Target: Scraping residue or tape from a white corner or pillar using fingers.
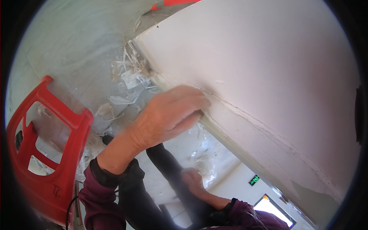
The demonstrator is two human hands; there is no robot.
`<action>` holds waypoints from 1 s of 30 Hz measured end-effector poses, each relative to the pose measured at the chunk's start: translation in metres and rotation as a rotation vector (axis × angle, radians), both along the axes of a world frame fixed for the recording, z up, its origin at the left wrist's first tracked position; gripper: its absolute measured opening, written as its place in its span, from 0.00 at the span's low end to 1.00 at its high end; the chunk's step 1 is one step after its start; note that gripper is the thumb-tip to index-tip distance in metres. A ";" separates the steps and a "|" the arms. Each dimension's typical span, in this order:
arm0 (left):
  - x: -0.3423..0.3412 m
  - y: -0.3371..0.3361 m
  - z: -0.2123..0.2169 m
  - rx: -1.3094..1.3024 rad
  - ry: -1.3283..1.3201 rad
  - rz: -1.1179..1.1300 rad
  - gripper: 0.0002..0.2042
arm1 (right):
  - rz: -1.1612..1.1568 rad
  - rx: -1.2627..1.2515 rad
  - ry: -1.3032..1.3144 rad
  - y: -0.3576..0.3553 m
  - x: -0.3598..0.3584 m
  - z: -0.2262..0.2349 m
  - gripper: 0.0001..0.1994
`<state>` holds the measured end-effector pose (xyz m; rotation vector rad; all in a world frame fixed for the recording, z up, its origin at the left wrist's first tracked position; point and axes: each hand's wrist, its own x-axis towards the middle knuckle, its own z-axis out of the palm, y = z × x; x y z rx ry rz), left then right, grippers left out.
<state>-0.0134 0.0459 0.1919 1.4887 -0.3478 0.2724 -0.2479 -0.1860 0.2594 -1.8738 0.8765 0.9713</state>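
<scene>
My left hand [168, 111] reaches up to a seam [245, 115] along the edge of a large white wall panel [260, 50]. Its thumb and fingers are bent together in a pinch against the seam. Whatever may be between the fingertips is hidden. Slight motion blur softens this hand. Lower down, my right hand [192, 180] rests on my dark-trousered leg [165, 157], away from the panel. Its fingers are too indistinct to read. A pale strip [230, 134] borders the panel below the seam.
A red plastic stool [65, 107] with cut-out openings stands at the left. Torn white film and peeled strips [132, 82] litter the greyish floor [88, 50] by the panel's corner. A red object [176, 2] shows at the top edge. A green lit sign [254, 179] and a bright window [274, 209] appear lower right.
</scene>
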 end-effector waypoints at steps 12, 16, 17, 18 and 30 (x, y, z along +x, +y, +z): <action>0.014 0.001 0.010 0.159 -0.072 -0.069 0.15 | 0.023 -0.027 0.078 -0.003 -0.002 -0.004 0.08; 0.005 -0.012 0.008 0.011 0.080 0.059 0.13 | 0.066 -0.031 0.001 -0.003 -0.003 -0.004 0.07; 0.001 -0.013 0.009 -0.009 0.128 0.080 0.13 | 0.058 -0.034 0.008 -0.003 -0.003 -0.003 0.07; -0.002 -0.014 0.010 -0.025 0.166 0.085 0.13 | 0.050 -0.037 0.012 -0.003 -0.002 -0.003 0.08; 0.007 0.011 0.019 0.144 0.048 -0.134 0.16 | 0.058 0.006 0.040 -0.007 -0.004 -0.009 0.08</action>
